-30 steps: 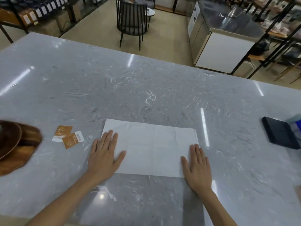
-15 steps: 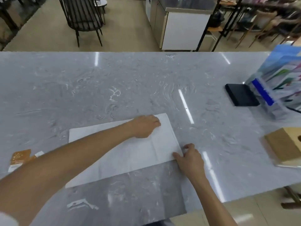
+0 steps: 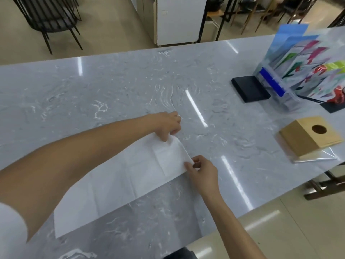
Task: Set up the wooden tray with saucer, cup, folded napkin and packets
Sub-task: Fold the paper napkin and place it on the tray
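A white paper napkin (image 3: 119,180) lies spread as a long rectangle on the grey marble table (image 3: 112,90). My left hand (image 3: 167,126) reaches across and pinches the napkin's far right corner. My right hand (image 3: 202,171) pinches its near right corner. The right edge of the napkin is lifted slightly off the table between the two hands. The wooden tray, saucer, cup and packets are out of view.
A wooden tissue box (image 3: 309,137) sits at the right on a clear sheet. Behind it are a black flat box (image 3: 250,88) and a clear holder with colourful leaflets (image 3: 302,71). The table's near edge runs diagonally at the lower right.
The view has swung right, so the tray and packets left the frame. Both hands moved from pressing flat on the napkin to pinching its right corners, and that edge has lifted.
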`<state>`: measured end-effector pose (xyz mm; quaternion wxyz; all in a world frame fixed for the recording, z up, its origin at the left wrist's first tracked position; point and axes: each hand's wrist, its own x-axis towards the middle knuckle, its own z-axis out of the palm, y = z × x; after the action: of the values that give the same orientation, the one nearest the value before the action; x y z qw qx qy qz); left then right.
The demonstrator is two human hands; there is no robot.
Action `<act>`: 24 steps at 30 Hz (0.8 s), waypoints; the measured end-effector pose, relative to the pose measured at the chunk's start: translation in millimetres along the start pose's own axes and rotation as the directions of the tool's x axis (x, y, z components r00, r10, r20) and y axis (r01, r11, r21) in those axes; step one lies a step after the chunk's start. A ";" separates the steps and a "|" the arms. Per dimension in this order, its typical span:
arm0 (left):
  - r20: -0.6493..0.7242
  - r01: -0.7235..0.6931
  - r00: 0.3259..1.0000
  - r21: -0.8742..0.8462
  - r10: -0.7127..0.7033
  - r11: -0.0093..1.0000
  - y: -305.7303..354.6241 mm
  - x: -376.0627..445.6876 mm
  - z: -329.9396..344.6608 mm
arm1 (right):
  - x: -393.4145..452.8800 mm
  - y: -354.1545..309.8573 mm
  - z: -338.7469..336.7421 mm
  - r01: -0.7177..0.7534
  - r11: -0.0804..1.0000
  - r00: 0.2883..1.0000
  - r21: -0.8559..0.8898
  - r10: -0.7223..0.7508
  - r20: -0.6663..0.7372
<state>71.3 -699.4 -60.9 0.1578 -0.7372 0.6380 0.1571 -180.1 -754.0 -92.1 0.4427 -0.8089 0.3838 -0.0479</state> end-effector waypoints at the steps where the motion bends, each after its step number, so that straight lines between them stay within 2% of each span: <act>1: -0.009 0.010 1.000 -0.036 -0.011 0.999 -1.0 -0.4 0.2 | 2.2 -1.3 -4.7 0.021 0.999 1.000 0.027 -0.021 -0.006; 5: -0.070 0.105 0.989 -0.284 -0.130 0.953 -12.6 -11.1 -1.3 | 21.5 -14.1 -28.4 0.095 0.993 0.996 0.074 -0.095 -0.005; 8: -0.186 0.097 0.968 -0.352 -0.171 0.931 -30.4 -31.5 -8.8 | 47.2 -29.4 -51.0 0.149 0.988 0.989 0.044 -0.150 0.013; 11: -0.264 0.135 0.931 -0.396 -0.253 0.908 -54.4 -65.2 -18.0 | 81.8 -57.9 -66.8 0.234 0.972 0.968 -0.002 -0.233 0.095; 14: -0.325 0.201 0.883 -0.389 -0.338 0.899 -77.6 -108.0 -24.6 | 118.9 -108.6 -66.6 0.358 0.931 0.923 -0.072 -0.341 0.179; 19: -0.330 0.490 0.770 -0.242 -0.546 0.838 -105.3 -178.4 -29.2 | 149.7 -197.0 -46.3 0.533 0.840 0.823 -0.104 -0.485 0.296; 24: -0.423 0.483 0.648 -0.414 -0.633 0.771 -91.2 -230.9 -17.1 | 132.5 -223.3 -30.3 0.615 0.787 0.754 -0.046 -0.570 0.326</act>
<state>130.5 -488.7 57.4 -0.0874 -0.9255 0.3672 -0.0305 29.2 -792.4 59.5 0.3942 -0.9175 0.0390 -0.0358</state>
